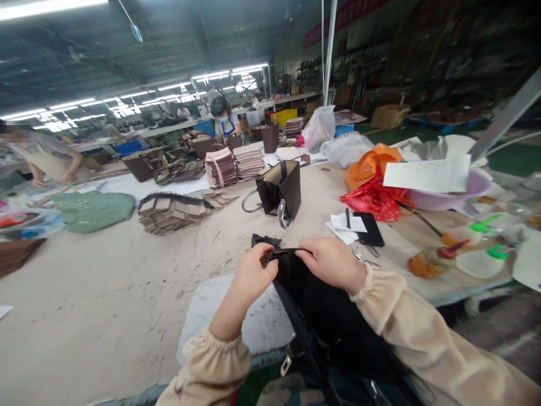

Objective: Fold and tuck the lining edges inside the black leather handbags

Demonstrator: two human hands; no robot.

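**Black bag gripped at its rim by both hands**

The lower end of the black bag [329, 321] is cut off at the frame's bottom edge, and its inside is hidden. The left hand [253, 276] and right hand [333, 262] each pinch the top rim, over a white pad [253, 324] at the near edge of the worktop [105, 282]. The bag's long axis runs from 11 to 5 o'clock, with the rim at 11. At 2 o'clock sits a purple basin [479, 183], its contents covered by a paper sheet [426, 173]. At 12 o'clock a brown bag [281, 189] stands upright.

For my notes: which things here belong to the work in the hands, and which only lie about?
In hand: left hand, right hand, black bag.
Lying about: brown bag, red plastic bag, stacked pieces, purple basin.
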